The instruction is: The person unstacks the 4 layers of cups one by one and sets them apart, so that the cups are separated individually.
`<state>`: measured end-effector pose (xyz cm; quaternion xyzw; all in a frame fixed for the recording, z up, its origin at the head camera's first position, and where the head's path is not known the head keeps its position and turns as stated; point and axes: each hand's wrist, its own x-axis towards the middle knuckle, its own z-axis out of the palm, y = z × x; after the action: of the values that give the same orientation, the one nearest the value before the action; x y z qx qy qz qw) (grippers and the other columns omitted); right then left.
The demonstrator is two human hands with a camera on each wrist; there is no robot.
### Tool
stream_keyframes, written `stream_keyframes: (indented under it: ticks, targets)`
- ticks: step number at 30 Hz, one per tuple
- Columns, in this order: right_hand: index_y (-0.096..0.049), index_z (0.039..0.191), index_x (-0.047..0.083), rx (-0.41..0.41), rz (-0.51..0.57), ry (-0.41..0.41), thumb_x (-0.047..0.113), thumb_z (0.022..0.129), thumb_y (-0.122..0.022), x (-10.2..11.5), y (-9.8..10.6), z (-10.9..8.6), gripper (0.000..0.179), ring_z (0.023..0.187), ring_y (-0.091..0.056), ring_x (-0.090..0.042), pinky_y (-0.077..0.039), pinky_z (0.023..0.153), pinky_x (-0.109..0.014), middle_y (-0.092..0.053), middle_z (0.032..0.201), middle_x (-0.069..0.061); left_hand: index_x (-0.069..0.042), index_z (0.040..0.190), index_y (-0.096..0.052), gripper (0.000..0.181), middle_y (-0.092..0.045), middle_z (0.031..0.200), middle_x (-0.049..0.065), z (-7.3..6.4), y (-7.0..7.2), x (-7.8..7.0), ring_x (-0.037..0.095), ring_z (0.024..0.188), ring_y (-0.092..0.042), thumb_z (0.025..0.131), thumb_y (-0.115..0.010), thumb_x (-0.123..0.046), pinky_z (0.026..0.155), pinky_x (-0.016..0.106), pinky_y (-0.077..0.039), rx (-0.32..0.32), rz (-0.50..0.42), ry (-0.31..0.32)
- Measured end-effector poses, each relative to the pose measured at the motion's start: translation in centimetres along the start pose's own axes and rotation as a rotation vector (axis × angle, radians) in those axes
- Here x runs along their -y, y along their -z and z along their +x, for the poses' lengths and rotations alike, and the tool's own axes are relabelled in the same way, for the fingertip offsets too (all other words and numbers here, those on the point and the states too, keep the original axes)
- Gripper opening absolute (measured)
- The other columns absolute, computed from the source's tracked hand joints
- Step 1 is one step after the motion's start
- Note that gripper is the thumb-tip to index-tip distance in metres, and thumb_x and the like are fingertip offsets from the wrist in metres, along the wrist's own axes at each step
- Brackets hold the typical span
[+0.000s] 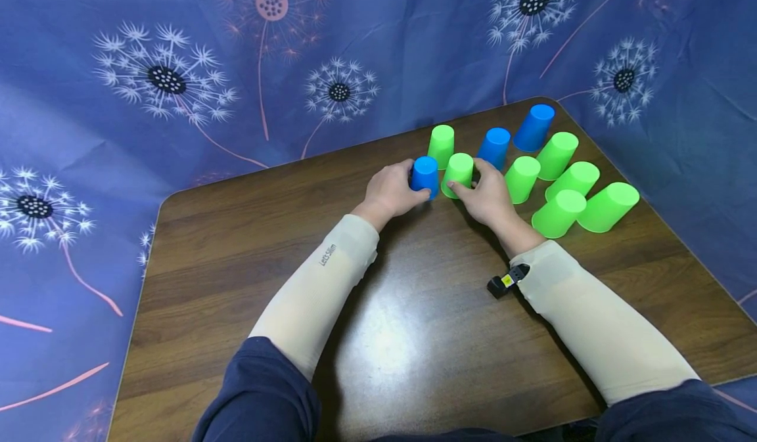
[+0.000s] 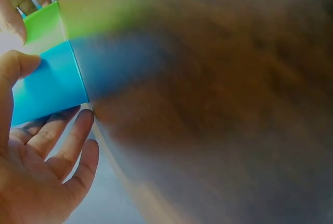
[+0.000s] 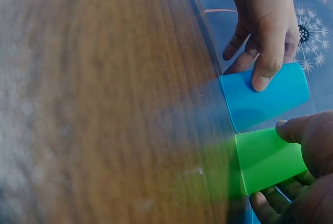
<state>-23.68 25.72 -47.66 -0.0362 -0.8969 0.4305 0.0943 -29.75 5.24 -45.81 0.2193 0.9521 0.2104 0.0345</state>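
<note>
My left hand [image 1: 390, 191] grips a blue cup [image 1: 424, 174], thumb on its near side and fingers round the far side. The cup stands upside down on the table. Right beside it is an upside-down green cup [image 1: 458, 175], held between the thumb and fingers of my right hand [image 1: 487, 192]. In the right wrist view the rims of the blue cup [image 3: 265, 96] and the green cup [image 3: 270, 160] rest on the tabletop, nearly touching. Behind these two stands another green cup [image 1: 441, 145].
To the right, several upside-down cups stand grouped: blue ones [image 1: 494, 148] at the back and green ones [image 1: 558, 215] nearer. The wooden table [image 1: 248, 284] ends at a blue dandelion-print cloth [image 1: 402, 54] behind. A small black device [image 1: 507, 282] is strapped at the right wrist.
</note>
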Motion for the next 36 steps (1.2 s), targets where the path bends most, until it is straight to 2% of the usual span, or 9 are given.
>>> stream_keyframes:
  ticks: [12,19,24,32,36]
  targets:
    - [-0.048,0.133,0.0,0.002,0.0,0.002,0.033,0.088,-0.071,0.1,0.0,-0.1,0.061,0.117,-0.05,-0.031,-0.047,0.092,-0.048,-0.054,0.126,-0.018,-0.021,0.117,-0.054,0.051,-0.063,0.106,-0.005,-0.1,0.1,-0.2,0.012,0.091,-0.059,0.08,-0.068,-0.053,0.076,0.033,-0.048,0.014,-0.002,0.0]
    - [-0.046,0.136,-0.001,0.006,-0.001,-0.019,0.034,0.088,-0.071,0.3,-0.2,-0.2,0.065,0.119,-0.05,-0.033,-0.047,0.093,-0.049,-0.053,0.128,-0.019,-0.019,0.128,-0.05,0.06,-0.062,0.114,-0.001,-0.3,0.2,0.1,0.014,0.097,-0.058,0.081,-0.068,-0.052,0.081,0.035,-0.048,0.027,-0.009,-0.001]
    - [-0.042,0.14,-0.002,0.028,0.003,-0.035,0.032,0.087,-0.073,0.4,0.0,-0.6,0.07,0.12,-0.049,-0.036,-0.046,0.093,-0.05,-0.05,0.132,-0.021,-0.019,0.137,-0.045,0.07,-0.059,0.123,-0.001,-0.7,0.3,0.3,0.015,0.105,-0.056,0.08,-0.07,-0.053,0.087,0.036,-0.047,0.045,-0.051,0.006]
    - [-0.026,0.149,0.0,0.077,0.117,-0.064,0.028,0.087,-0.073,0.8,0.8,-2.3,0.082,0.131,-0.04,-0.036,-0.041,0.102,-0.047,-0.036,0.144,-0.021,-0.021,0.144,-0.039,0.075,-0.052,0.136,-0.005,-2.7,1.0,1.0,0.012,0.118,-0.052,0.083,-0.068,-0.053,0.093,0.036,-0.044,0.04,-0.063,-0.004]
    - [-0.023,0.15,0.0,0.046,0.111,-0.039,0.03,0.086,-0.073,1.1,1.3,-3.5,0.086,0.131,-0.04,-0.035,-0.04,0.101,-0.048,-0.034,0.143,-0.021,-0.02,0.146,-0.038,0.077,-0.049,0.14,-0.004,-4.3,1.9,1.2,0.015,0.122,-0.05,0.083,-0.067,-0.054,0.093,0.038,-0.045,0.019,-0.051,-0.023]
